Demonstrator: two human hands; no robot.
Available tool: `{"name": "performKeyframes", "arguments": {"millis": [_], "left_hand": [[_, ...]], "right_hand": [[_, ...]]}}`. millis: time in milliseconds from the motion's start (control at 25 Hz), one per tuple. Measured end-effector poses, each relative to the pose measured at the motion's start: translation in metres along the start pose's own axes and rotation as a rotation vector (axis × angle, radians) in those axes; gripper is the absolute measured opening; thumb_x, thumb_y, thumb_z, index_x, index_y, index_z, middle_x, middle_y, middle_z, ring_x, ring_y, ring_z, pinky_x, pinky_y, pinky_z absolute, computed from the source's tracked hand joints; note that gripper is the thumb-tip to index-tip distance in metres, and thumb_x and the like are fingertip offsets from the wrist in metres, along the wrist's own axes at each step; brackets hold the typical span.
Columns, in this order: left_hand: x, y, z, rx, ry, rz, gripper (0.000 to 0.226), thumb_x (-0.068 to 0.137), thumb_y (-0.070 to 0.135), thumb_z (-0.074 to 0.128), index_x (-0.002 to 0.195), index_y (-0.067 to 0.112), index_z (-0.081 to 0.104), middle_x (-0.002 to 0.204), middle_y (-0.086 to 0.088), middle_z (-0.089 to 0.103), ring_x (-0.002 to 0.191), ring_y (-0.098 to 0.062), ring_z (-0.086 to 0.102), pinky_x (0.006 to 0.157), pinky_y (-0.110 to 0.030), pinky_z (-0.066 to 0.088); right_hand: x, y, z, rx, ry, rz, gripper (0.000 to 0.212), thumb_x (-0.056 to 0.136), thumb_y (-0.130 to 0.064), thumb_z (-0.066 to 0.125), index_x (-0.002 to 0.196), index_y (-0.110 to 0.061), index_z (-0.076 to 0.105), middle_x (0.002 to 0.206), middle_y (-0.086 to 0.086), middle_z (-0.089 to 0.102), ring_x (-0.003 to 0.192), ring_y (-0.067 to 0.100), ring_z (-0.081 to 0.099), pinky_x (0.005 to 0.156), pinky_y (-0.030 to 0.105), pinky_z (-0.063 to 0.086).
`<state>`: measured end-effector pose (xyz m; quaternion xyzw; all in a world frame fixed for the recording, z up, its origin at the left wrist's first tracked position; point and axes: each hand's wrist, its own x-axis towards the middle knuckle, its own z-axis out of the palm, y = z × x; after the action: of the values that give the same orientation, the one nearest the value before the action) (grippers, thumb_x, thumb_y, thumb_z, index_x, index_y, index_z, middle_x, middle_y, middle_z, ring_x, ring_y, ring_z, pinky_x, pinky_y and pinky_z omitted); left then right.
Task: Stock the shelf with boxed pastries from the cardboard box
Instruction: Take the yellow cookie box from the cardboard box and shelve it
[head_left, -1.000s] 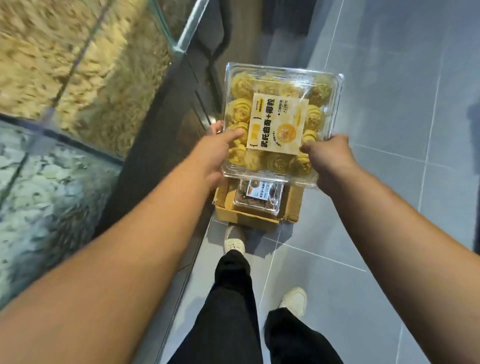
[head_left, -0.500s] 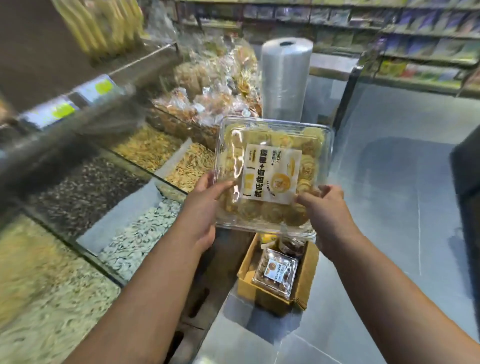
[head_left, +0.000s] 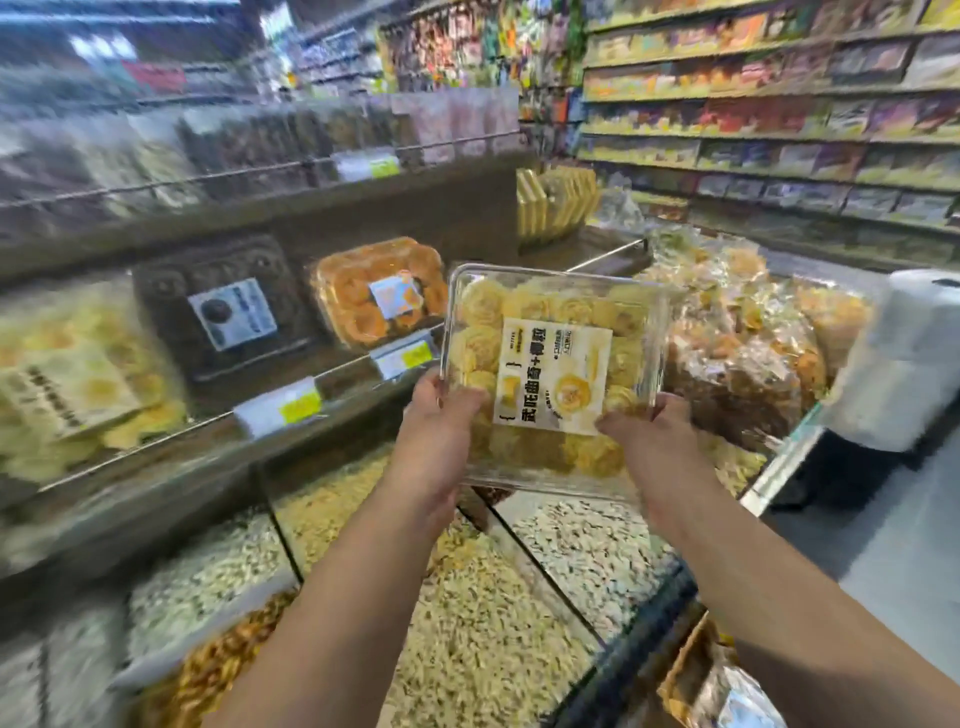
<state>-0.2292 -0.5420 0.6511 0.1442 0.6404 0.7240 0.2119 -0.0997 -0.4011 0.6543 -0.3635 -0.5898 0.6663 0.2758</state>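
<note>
A clear plastic box of yellow swirl pastries with a white and yellow label is held up in front of the shelf. My left hand grips its lower left corner and my right hand grips its lower right corner. On the shelf lean an orange pastry box, a dark pastry box and a yellow pastry box. The cardboard box shows only at the bottom right, on the floor.
Glass-topped bulk bins of seeds and nuts lie below the shelf. Bagged snacks are piled to the right, beside a roll of plastic bags. Stocked store shelves line the far aisle.
Both hands lifted the pastry box from above the cardboard box on the floor up to shelf height. My view swung up and left, bringing the shelf into sight.
</note>
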Motion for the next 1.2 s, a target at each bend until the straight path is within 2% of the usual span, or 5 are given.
{"name": "performKeyframes", "arguments": {"millis": [240, 440, 760, 1000, 1200], "left_hand": [[0.016, 0.044, -0.145, 0.031, 0.201, 0.033, 0.032, 0.093, 0.028, 0.061, 0.123, 0.030, 0.049, 0.113, 0.012, 0.060, 0.095, -0.001, 0.057, 0.066, -0.016, 0.044], [0.023, 0.060, -0.246, 0.060, 0.426, 0.042, 0.075, 0.088, 0.039, 0.060, 0.152, 0.038, 0.021, 0.157, 0.002, 0.028, 0.139, -0.025, 0.035, 0.111, -0.045, 0.028], [0.020, 0.071, -0.369, 0.327, 0.846, -0.025, 0.096, 0.072, 0.057, 0.067, 0.151, 0.028, 0.020, 0.151, -0.006, 0.029, 0.139, -0.036, 0.029, 0.112, -0.054, 0.029], [0.055, 0.067, -0.397, 0.729, 1.002, -0.042, 0.123, 0.078, 0.052, 0.074, 0.153, 0.011, -0.015, 0.160, -0.016, 0.006, 0.147, -0.038, 0.007, 0.118, -0.047, 0.013], [0.082, 0.036, -0.404, 1.012, 0.946, 0.008, 0.104, 0.091, 0.046, 0.059, 0.153, 0.008, -0.015, 0.162, -0.015, 0.003, 0.148, -0.033, 0.007, 0.119, -0.040, 0.011]], "right_hand": [[-0.008, -0.002, 0.161, -0.055, -0.216, -0.012, 0.045, 0.087, -0.010, 0.066, 0.121, -0.016, 0.038, 0.109, 0.005, 0.058, 0.090, 0.013, 0.057, 0.064, 0.029, 0.043], [-0.014, -0.004, 0.274, -0.100, -0.426, -0.040, 0.049, 0.086, -0.010, 0.065, 0.125, -0.019, 0.038, 0.113, 0.004, 0.061, 0.099, 0.016, 0.060, 0.075, 0.034, 0.049], [-0.040, 0.011, 0.421, -0.245, -0.663, -0.154, 0.050, 0.085, -0.021, 0.068, 0.123, -0.025, 0.035, 0.120, 0.001, 0.056, 0.107, 0.021, 0.057, 0.097, 0.042, 0.045], [-0.021, 0.023, 0.489, -0.352, -0.591, -0.339, 0.047, 0.092, -0.015, 0.063, 0.130, -0.025, 0.037, 0.129, 0.002, 0.054, 0.109, 0.022, 0.055, 0.088, 0.035, 0.044], [0.015, 0.033, 0.507, -0.458, -0.490, -0.419, 0.032, 0.091, -0.017, 0.065, 0.116, -0.021, 0.045, 0.114, 0.002, 0.056, 0.106, 0.026, 0.057, 0.086, 0.037, 0.046]]}}
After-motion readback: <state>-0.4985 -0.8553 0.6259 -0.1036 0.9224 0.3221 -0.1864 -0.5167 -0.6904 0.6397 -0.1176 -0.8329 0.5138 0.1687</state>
